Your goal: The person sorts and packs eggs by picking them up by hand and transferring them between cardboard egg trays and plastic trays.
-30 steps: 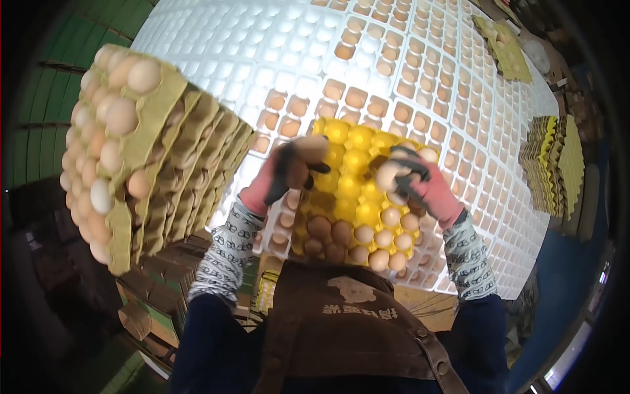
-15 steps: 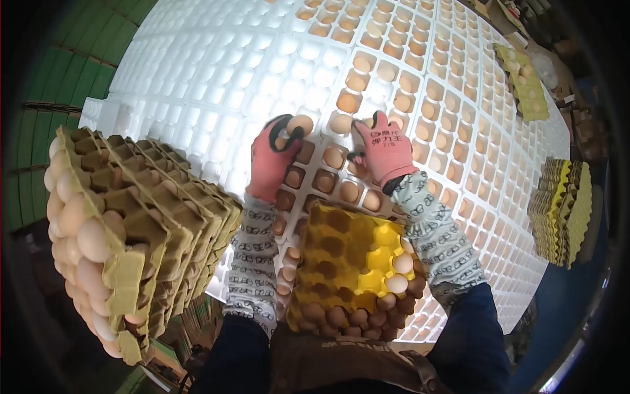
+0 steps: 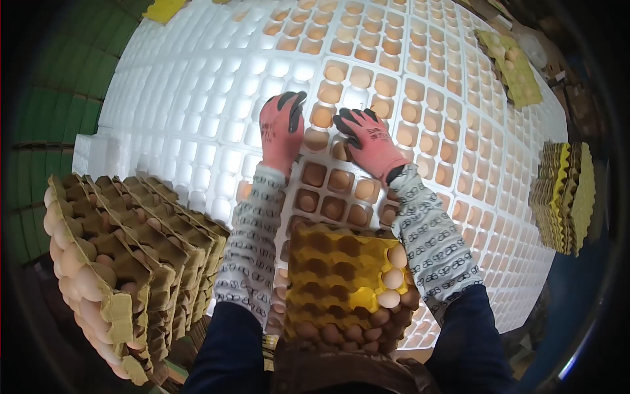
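My left hand (image 3: 282,131), in a pink glove with black fingertips, is raised over the left edge of the egg-filled white tray. Its fingers are curled and the palm is turned away, so what they hold, if anything, is hidden. My right hand (image 3: 372,139), gloved alike, lies palm down over the tray with fingers apart. Its thumb is close beside a brown egg (image 3: 340,150) in a cell. Another egg (image 3: 322,117) sits left of the fingertips. Nearer my body, a yellow egg carton (image 3: 321,262) rests on the trays, with eggs along its right and front edges.
Tall stacks of cardboard egg cartons with eggs (image 3: 125,262) stand at the left. White trays (image 3: 216,125) cover the table, filled with eggs toward the right. A carton with a few eggs (image 3: 512,69) lies far right, above stacked cartons (image 3: 561,197).
The view has shifted. My left hand has turned over, and the eggs seen in it earlier no longer show. My right hand has moved its fingers forward and left over the cells.
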